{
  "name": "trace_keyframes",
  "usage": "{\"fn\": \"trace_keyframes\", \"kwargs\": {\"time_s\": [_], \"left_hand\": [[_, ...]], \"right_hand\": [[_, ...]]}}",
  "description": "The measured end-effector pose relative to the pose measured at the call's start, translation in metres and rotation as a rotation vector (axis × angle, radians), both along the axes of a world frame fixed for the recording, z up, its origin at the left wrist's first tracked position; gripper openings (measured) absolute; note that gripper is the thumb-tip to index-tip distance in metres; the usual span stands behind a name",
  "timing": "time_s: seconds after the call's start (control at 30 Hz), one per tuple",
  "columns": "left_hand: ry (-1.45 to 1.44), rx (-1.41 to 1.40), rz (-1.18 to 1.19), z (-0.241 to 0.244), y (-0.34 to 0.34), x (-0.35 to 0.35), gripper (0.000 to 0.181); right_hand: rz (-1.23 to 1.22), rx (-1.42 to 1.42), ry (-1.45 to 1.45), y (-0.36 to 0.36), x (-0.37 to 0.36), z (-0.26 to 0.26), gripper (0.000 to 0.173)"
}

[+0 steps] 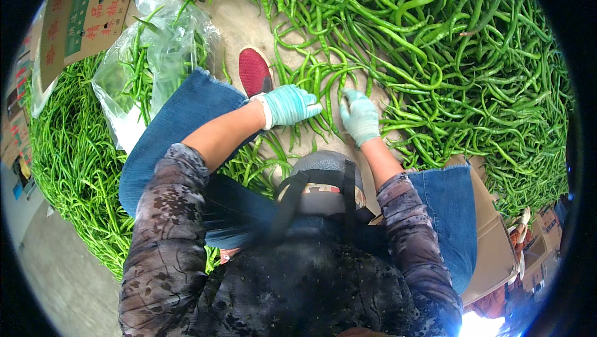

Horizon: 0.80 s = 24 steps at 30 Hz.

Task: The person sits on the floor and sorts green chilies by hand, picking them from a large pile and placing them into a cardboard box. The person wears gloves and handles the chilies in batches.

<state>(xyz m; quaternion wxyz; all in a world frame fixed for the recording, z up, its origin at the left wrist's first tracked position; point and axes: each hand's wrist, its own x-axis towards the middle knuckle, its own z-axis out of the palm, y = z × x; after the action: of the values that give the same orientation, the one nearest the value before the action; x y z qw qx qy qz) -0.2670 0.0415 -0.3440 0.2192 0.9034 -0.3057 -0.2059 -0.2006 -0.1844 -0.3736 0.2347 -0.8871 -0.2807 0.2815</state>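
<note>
My left hand (290, 105), in a striped teal-and-white knit glove, reaches across from the left with bent fingers. Its fingertips are at a loose row of long green chili peppers (317, 78) on the floor; whether they grip one is hidden. Opposite it, a short gap away, my right hand (360, 116) wears a pale teal glove. Its fingers curl beside the upright end of a long chili pepper (343, 75), and I cannot tell whether they pinch it. A few peppers (329, 110) lie between the hands.
A large heap of green chili peppers (466, 66) spreads right and ahead. At left, a clear plastic bag (163, 52) holds peppers beside a printed cardboard box (93, 15) and another heap (70, 150). My red shoe (254, 72) is near my left hand. Flattened cardboard (489, 243) lies right.
</note>
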Motion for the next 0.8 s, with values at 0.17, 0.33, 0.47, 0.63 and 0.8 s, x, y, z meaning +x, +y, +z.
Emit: {"fn": "trace_keyframes", "kwargs": {"time_s": [0.17,0.33,0.47,0.63,0.8], "left_hand": [[-0.093,-0.16,0.243,0.028,-0.025,0.044,0.024],[0.219,0.117,1.017,0.018,-0.011,0.098,0.038],[0.485,0.326,1.203,-0.03,-0.001,0.115,0.059],[0.253,0.246,1.387,-0.066,-0.004,0.114,0.06],[0.091,-0.199,1.464,-0.041,0.032,0.118,0.043]], "right_hand": [[-0.184,-0.337,0.273,0.024,0.014,-0.009,0.04],[0.074,-0.401,0.375,0.021,-0.007,-0.033,0.033],[0.005,-0.252,0.453,0.003,-0.009,-0.028,0.034],[-0.132,-0.112,0.457,-0.004,0.005,-0.014,0.031],[-0.373,0.276,0.47,0.006,0.022,-0.01,0.025]]}}
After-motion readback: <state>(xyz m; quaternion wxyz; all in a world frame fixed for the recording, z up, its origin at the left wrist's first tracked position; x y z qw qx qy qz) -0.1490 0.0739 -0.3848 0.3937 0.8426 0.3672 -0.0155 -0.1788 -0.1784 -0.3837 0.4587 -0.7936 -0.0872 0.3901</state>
